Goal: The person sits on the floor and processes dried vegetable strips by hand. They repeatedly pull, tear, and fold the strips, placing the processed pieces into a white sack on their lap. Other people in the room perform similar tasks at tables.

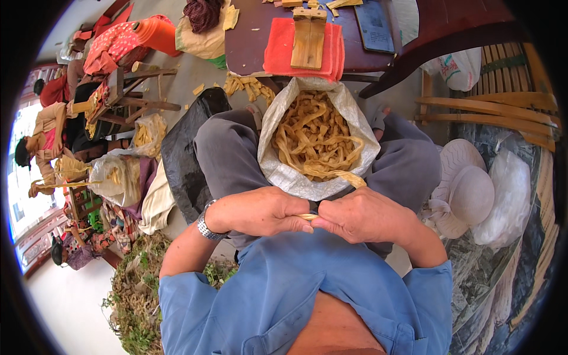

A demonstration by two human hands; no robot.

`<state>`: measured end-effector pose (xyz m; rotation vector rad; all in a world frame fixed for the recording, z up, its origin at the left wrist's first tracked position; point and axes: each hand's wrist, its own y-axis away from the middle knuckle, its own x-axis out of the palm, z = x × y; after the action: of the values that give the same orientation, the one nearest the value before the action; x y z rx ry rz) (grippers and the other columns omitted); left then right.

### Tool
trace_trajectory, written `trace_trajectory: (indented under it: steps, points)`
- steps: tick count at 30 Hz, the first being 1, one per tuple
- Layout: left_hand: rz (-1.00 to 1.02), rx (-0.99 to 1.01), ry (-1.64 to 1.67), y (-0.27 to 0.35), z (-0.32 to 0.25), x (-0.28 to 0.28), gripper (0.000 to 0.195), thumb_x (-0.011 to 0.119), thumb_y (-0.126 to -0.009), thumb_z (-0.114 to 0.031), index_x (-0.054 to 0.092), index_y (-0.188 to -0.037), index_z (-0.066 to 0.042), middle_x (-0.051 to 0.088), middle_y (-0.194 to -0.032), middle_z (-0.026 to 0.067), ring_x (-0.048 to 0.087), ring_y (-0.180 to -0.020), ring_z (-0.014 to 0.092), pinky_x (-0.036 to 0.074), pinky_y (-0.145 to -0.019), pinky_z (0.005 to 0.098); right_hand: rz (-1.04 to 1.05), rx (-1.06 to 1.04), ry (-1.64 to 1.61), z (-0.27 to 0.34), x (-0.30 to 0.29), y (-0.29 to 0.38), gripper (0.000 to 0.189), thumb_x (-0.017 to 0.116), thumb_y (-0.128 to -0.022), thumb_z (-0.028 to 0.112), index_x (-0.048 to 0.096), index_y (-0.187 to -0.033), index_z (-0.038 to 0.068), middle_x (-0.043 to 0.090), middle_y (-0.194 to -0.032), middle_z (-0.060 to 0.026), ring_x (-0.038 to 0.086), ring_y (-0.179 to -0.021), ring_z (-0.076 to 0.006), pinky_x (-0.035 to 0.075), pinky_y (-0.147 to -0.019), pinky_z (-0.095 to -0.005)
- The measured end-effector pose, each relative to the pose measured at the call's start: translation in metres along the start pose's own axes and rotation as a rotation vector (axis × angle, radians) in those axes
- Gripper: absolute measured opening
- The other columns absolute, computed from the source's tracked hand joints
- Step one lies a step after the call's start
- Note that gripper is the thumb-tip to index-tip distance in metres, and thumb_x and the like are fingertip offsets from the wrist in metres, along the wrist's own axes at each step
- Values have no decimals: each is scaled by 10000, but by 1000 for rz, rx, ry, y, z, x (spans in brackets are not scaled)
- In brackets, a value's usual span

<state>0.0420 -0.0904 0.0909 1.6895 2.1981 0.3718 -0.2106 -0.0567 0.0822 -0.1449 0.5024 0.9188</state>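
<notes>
Pinched between both my hands is a pale yellow fibrous strip, a short stretch of it showing in the gap. My left hand, with a metal watch on its wrist, grips one end. My right hand closes around the other side, and the strip runs on from it over the rim of a white woven sack. Heaped inside the sack are long, twisted yellow-brown strips. The sack stands upright between my knees, just beyond my hands.
Past the sack, a dark red table holds a wooden block on a red cloth and a phone. A black plastic bag lies left, a sun hat right. Several people sit along the left, one person handling similar strips.
</notes>
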Motion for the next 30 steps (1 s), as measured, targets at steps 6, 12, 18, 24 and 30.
trace_trajectory:
  steps: [6,12,18,24,30]
  points:
    - [-384,28,101,-15,4,-49,274,579,-1043,-287,635,-973,-28,497,-758,12,455,-690,100,410,-615,303,-208,51,43,-24,-38,-25,193,637,-975,219,540,-982,53,614,-790,-170,630,-713,-385,503,-621,-458]
    - [-915,44,-71,-64,33,-120,208,617,-1021,-218,659,-1144,-56,548,-867,-61,466,-708,23,405,-603,199,-613,3,484,-83,-89,-74,240,621,-957,121,611,-1183,40,645,-938,-141,671,-832,-336,554,-709,-431]
    - [-1175,82,-279,-109,50,-169,214,670,-968,-222,708,-1065,-35,642,-887,0,582,-777,83,494,-689,252,-792,-20,650,-131,-116,-112,172,620,-944,130,649,-1094,51,645,-886,-125,675,-801,-329,557,-680,-429]
    - [-1197,-134,-396,-127,77,-166,227,677,-922,-218,718,-1055,-39,694,-995,136,678,-879,232,535,-813,352,-684,227,660,-159,-91,-127,96,602,-911,146,588,-886,55,644,-848,-155,673,-824,-354,543,-701,-463]
    - [-1072,-210,-15,-98,54,-134,274,640,-967,-274,704,-1023,-14,691,-862,141,671,-821,218,523,-776,327,-690,180,419,-146,-82,-99,159,657,-942,192,684,-1011,52,676,-896,-131,675,-851,-326,541,-735,-417]
